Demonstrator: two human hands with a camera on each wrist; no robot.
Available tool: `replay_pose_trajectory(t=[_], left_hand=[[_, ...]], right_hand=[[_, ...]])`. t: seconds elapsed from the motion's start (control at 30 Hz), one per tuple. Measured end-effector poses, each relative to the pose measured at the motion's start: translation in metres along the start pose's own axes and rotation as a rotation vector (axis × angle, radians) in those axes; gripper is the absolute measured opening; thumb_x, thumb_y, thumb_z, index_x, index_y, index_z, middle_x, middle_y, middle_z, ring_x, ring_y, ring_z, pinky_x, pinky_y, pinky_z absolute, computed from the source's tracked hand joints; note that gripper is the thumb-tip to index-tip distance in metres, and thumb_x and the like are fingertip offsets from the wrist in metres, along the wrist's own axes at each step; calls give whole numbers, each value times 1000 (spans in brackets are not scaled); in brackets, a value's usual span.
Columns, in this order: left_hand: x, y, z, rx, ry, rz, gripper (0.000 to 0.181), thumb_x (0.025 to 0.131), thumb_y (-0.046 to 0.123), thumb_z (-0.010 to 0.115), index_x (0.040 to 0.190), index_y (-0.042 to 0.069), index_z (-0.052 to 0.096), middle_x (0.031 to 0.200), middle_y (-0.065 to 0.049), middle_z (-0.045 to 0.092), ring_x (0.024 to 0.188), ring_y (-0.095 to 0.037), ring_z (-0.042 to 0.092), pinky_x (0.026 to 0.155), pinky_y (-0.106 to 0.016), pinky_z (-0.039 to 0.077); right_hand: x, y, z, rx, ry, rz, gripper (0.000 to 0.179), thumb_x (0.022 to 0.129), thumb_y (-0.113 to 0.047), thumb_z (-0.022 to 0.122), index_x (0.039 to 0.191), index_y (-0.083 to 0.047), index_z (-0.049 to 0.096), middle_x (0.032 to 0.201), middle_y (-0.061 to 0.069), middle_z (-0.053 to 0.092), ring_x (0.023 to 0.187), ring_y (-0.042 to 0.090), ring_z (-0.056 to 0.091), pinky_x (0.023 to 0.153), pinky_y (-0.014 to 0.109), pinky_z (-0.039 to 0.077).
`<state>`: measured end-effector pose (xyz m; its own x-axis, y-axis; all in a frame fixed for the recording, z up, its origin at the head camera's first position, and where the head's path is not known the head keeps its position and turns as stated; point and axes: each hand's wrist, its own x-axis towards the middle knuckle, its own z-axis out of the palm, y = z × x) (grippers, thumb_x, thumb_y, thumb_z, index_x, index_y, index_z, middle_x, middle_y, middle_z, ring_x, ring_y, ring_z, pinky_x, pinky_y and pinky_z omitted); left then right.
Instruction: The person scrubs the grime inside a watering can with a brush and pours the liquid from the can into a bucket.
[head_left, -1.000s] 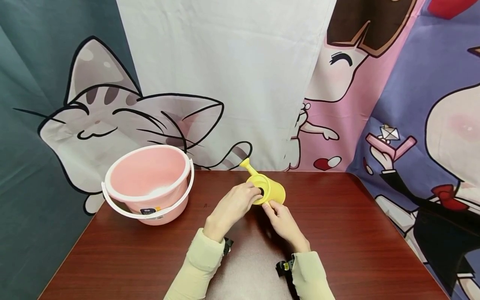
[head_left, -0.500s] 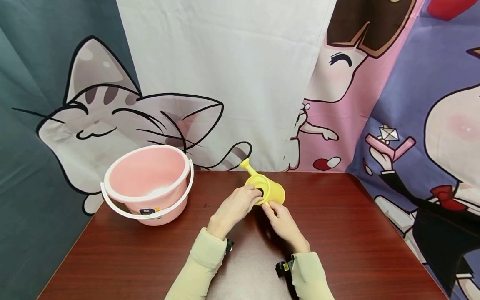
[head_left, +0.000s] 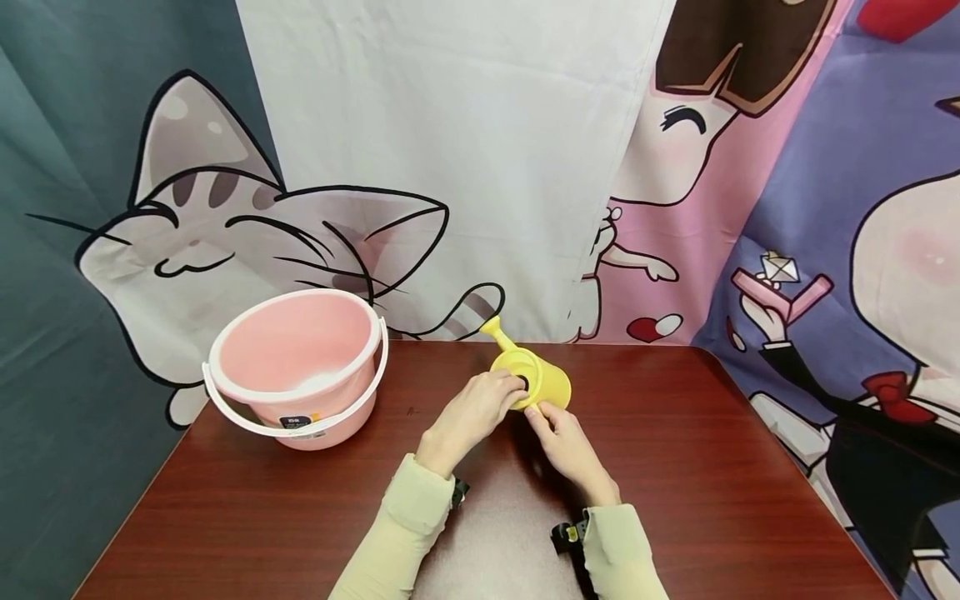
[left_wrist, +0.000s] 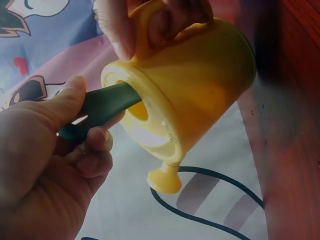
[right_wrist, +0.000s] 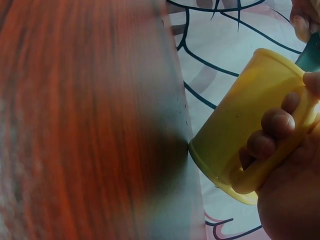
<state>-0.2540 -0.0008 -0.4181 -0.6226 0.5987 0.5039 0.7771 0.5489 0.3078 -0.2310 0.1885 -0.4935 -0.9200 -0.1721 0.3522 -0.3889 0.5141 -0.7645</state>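
Observation:
A yellow toy watering can (head_left: 553,385) tilts over the table, its open mouth turned toward my left hand and its spout pointing away. My right hand (head_left: 570,446) grips the can's handle; in the right wrist view several fingers curl through the handle loop (right_wrist: 300,145). My left hand (head_left: 471,417) pinches a flat dark green handle (left_wrist: 107,104) with a slot near its end, thumb on top and fingers beneath. The handle's far end goes into the can's mouth (left_wrist: 167,142), and what lies inside is hidden. The yellow sprinkler head (left_wrist: 165,181) shows below the mouth.
A pink bucket (head_left: 352,433) with a white carrying handle (head_left: 258,430) stands at the back left of the brown wooden table (head_left: 712,467). Behind the table hangs a cloth (head_left: 480,150) printed with cartoon figures.
Almost nothing differs. My left hand shifts very slightly at the can's mouth, while the can, my right hand and the bucket stay in place.

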Motion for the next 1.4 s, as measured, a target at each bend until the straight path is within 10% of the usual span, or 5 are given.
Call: replay_pose_trajectory(t=[0.8,1.4], left_hand=[[-2,3,-26,-145,62,-52,15,96,16,64,83,9,68,75,-1,60,72,-9,52,69,-25,46],[1,-4,-9,-175,17,-95,16,96,17,63,83,9,67,70,0,56,69,-11,50,67,-26,45]], right_hand=[[-1,-4,-2,0,-7,15,36,103,-31,51,70,-17,45,64,-10,34,59,9,38,56,26,35],[0,-3,-1,7,16,1,35,102,-28,53,70,-15,45,64,-8,33,60,9,38,56,27,35]])
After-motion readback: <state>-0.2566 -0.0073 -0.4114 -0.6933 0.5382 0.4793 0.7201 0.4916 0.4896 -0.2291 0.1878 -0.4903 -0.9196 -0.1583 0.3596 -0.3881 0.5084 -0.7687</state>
